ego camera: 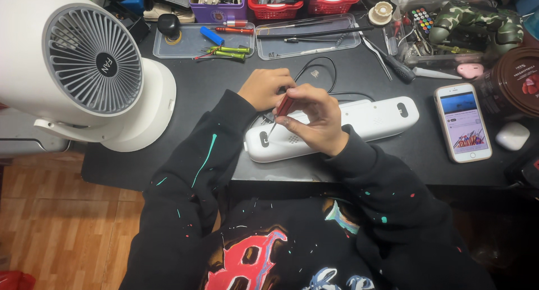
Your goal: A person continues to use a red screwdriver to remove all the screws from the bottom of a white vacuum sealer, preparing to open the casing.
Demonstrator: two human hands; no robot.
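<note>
Pinching a red screwdriver point(284, 106), our right hand point(314, 120) works the white device point(359, 124); our left hand point(265, 89) rests curled on it. Tilted, the tip might slip and scratch.

Bright overhead light, sharp centre, dim right edge.

A smartphone point(463, 122) is laid face up on the dark table, well to the right of the long white device; its lit screen point(464, 121) shows a blue band at the top, pale rows in the middle and a red and blue picture below. A round black label point(106, 64) is fixed at the centre of the white fan's grille, at the left. A brown round container point(514, 82) with a red and white label point(525, 83) is seen at the far right edge, just beside the phone.
</note>
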